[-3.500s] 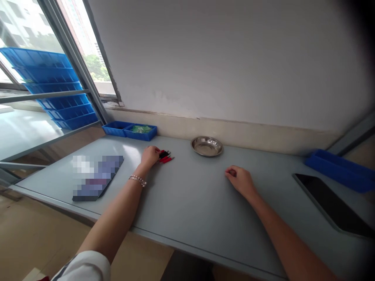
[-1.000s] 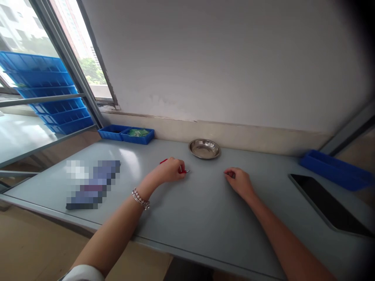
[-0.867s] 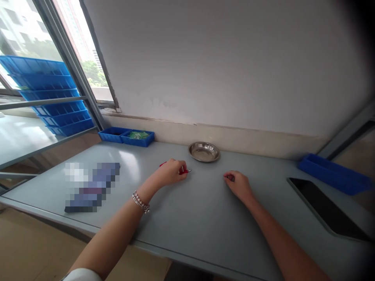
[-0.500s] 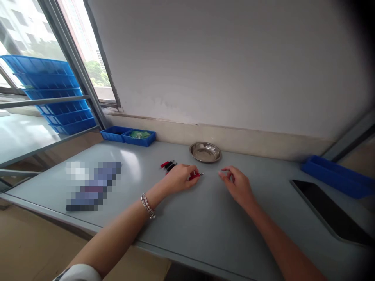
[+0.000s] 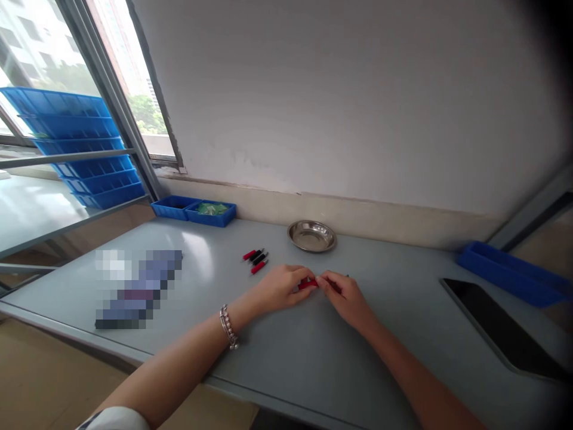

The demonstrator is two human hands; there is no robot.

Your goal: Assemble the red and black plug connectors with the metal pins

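Note:
My left hand pinches a small red pen-like piece over the middle of the grey table. My right hand meets it from the right, thumb and forefinger closed at the piece's other end. The fingers cover much of the piece. Left of and beyond my left hand lie several short pen-like pieces: a red one, black ones and another red one. A shiny round metal dish stands behind my hands.
Two small blue bins stand at the back left, one with green and clear contents. A pixelated object lies on the left. At right are a dark phone-like slab and a blue bin. Stacked blue bins rise far left.
My right hand has moved left and closed at the red piece. My left hand has shifted slightly right and nearer, uncovering the pieces on the table.

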